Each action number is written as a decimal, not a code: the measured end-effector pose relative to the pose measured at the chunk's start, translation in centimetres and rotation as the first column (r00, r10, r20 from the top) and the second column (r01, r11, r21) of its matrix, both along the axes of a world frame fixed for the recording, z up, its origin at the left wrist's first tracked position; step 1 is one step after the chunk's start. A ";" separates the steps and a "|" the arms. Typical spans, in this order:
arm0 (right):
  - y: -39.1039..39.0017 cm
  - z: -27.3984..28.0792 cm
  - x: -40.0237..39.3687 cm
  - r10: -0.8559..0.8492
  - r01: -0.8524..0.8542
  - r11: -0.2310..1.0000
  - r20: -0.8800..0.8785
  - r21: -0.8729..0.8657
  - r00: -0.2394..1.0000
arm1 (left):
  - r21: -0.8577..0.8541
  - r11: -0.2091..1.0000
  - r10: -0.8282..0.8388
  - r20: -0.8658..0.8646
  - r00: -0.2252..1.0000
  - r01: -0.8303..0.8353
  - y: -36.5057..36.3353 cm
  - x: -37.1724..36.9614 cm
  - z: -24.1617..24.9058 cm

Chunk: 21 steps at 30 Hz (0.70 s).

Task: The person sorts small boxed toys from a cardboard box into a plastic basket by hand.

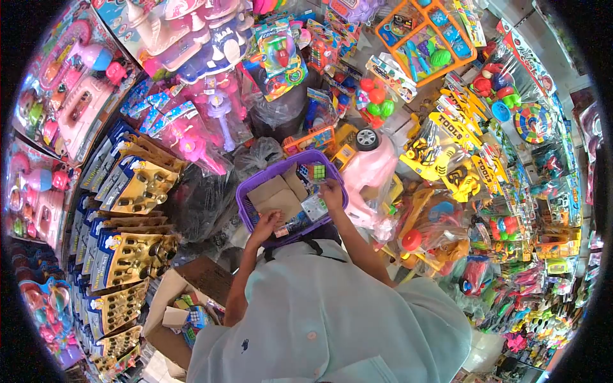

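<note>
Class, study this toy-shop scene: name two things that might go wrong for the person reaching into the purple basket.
1. The purple basket sits among piled toys with both the left hand and the right hand inside; it might tip.
2. The open cardboard box of cube puzzles lies close beside the person; it might get knocked or stepped on.

One purple basket (pixel 252 191), two hands (pixel 265 225).

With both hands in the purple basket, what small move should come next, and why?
Probably lift the right hand a little with the small packet at its fingertips, while the left hand steadies the purple basket, because cardboard pieces crowd the basket.
</note>
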State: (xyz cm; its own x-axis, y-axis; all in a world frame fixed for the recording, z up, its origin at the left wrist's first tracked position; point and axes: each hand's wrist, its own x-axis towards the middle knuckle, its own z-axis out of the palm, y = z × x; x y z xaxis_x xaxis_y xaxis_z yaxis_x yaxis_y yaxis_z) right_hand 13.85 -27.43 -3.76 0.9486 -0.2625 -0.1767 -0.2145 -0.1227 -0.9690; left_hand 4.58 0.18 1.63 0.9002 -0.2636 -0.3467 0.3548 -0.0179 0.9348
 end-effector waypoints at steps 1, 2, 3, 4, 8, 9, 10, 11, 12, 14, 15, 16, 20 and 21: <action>0.6 1.2 -0.9 0.000 0.000 1.000 0.003 -0.001 1.000 | -0.016 1.000 0.023 -0.013 1.000 -0.024 0.1 0.0 0.1; 1.1 2.5 -2.1 0.004 -0.001 0.999 -0.062 0.043 0.998 | -0.018 1.000 0.023 -0.010 1.000 -0.023 0.3 0.1 0.1; 1.7 4.1 -3.1 0.010 0.001 0.996 -0.127 0.087 0.992 | 0.031 0.999 0.042 0.000 0.999 -0.042 0.4 0.1 0.7; 2.0 5.1 -4.0 0.010 0.000 0.997 -0.124 0.083 0.992 | 0.078 0.995 0.063 0.010 0.998 -0.063 0.4 0.1 1.3; 2.8 7.8 -6.6 0.173 -0.102 0.956 -0.247 0.276 0.953 | 0.039 0.988 0.150 -0.018 0.989 -0.149 0.0 -0.5 3.1; 2.8 7.3 -6.7 0.214 -0.150 0.951 -0.227 0.271 0.950 | 0.057 0.988 0.142 -0.021 0.990 -0.141 -0.1 -0.7 3.5; 2.8 7.0 -6.6 0.256 -0.199 0.943 -0.202 0.265 0.945 | 0.076 0.988 0.135 -0.020 0.991 -0.133 -0.2 -0.8 3.9; 2.8 6.7 -6.4 0.265 -0.211 0.941 -0.190 0.264 0.945 | 0.075 0.987 0.144 -0.007 0.990 -0.143 -0.2 -1.0 4.1; 2.7 6.7 -6.3 0.317 -0.261 0.926 -0.189 0.273 0.929 | 0.063 0.988 0.143 0.027 0.989 -0.144 -0.2 -1.4 4.3; 2.5 6.7 -6.1 0.373 -0.320 0.907 -0.168 0.273 0.913 | 0.045 0.988 0.147 0.083 0.986 -0.151 -0.6 -2.0 4.6; 2.5 6.5 -6.3 0.427 -0.378 0.887 -0.159 0.264 0.890 | 0.008 0.981 0.194 0.008 0.981 -0.194 -0.9 -2.5 5.9; 2.4 6.2 -6.5 0.480 -0.435 0.864 -0.149 0.254 0.865 | -0.026 0.971 0.236 -0.067 0.969 -0.238 -1.3 -3.0 6.6; 1.1 3.2 -8.6 0.586 -0.594 0.803 -0.235 0.041 0.776 | 0.042 0.967 0.255 -0.033 0.966 -0.253 -2.1 -4.5 6.5; 0.6 2.2 -9.9 0.610 -0.622 0.782 -0.158 -0.036 0.776 | -0.042 0.963 0.262 -0.073 0.962 -0.266 -2.2 -4.9 5.2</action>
State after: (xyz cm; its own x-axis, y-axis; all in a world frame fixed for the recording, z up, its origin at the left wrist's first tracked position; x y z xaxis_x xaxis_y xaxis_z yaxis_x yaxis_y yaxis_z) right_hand 3.98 -26.80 -1.57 0.8819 0.3514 -0.3143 -0.1881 -0.3490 -0.9181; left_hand -0.34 -2.02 6.85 0.9158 -0.0384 -0.3999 0.4013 0.1314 0.9065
